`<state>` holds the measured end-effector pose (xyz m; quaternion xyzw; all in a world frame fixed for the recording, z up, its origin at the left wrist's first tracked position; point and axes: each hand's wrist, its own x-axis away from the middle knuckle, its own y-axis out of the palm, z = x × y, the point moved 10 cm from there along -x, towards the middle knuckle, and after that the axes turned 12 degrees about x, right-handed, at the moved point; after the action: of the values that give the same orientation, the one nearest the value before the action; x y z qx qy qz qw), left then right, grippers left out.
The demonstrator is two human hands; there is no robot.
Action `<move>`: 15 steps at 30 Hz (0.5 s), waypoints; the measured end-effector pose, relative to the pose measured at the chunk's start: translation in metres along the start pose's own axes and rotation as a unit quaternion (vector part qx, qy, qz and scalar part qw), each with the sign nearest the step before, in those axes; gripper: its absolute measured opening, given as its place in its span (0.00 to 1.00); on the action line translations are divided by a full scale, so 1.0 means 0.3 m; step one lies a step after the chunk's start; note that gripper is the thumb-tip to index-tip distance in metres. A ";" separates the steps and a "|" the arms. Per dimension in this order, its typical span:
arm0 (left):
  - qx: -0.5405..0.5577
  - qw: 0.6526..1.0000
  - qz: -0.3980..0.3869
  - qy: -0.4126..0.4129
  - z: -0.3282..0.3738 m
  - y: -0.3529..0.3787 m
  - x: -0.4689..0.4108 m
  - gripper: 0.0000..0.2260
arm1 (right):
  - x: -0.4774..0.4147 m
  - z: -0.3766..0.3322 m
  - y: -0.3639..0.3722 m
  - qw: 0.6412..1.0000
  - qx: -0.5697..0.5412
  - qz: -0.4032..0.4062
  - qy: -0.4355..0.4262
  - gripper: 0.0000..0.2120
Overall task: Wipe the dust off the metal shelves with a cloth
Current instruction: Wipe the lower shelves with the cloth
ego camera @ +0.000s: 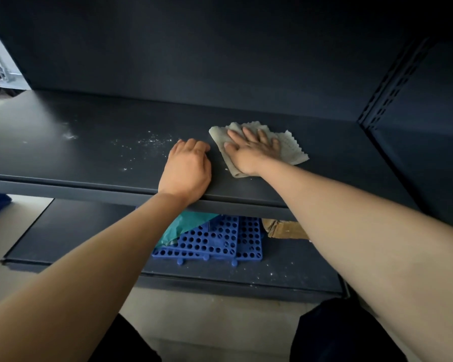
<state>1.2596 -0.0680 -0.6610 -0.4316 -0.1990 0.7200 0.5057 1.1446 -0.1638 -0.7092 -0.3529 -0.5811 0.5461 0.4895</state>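
A: Head view. State finger condition, right hand (251,150).

B: Fingers (249,134) extended and slightly spread, palm down, pressed flat on the cloth (290,147). No clamping; the hand simply bears down on it.

A: Left hand (186,168)?

B: Fingers curled under into a loose fist, knuckles resting on the shelf (89,142) just beside the cloth's 9 o'clock edge. It holds nothing. The wrist overhangs the front lip.

A: Cloth material and shape?

B: Pale grey-beige woven fabric, folded, roughly rectangular, with zigzag-cut edges along the 3 o'clock side. One corner projects at 5 o'clock of the hand; another fold lies under the wrist at 7 o'clock.

A: Shelf surface?

B: Dark blue-grey painted metal, smooth and matte. It sits flat, with a folded front edge. White dust specks (147,142) lie scattered at 9 o'clock of the left hand, and a smear (70,135) sits further out the same way.

A: Boundaries and free room?

B: Solid back panel at 12 o'clock. A slotted upright (387,84) and side wall stand at 2 o'clock. Bare shelf runs open toward 9 o'clock.

A: Below?

B: On the lower shelf (63,231), blue perforated plastic grids (220,239), a teal sheet (183,228) over them, and cardboard (285,228) at their 3 o'clock.
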 end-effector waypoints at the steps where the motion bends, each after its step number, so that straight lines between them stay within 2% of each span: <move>1: -0.005 1.000 -0.005 0.003 0.007 0.005 0.003 0.12 | 0.025 0.021 0.004 1.000 -0.001 0.001 0.001 0.25; 8: -0.016 0.999 -0.027 0.020 0.009 0.017 0.022 0.14 | 0.167 0.120 0.039 0.999 0.002 -0.009 0.054 0.26; 12: -0.018 0.999 -0.018 0.025 -0.024 -0.012 0.024 0.13 | 0.180 0.028 0.031 0.998 0.008 -0.011 0.068 0.27; 15: -0.032 0.999 -0.001 0.019 -0.067 -0.052 0.026 0.17 | 0.159 -0.113 0.019 0.999 0.009 -0.005 0.045 0.27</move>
<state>1.2839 -0.0576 -0.6640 -0.4609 -0.2126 0.7048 0.4956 1.1632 -0.1082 -0.7085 -0.3696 -0.5558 0.5322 0.5208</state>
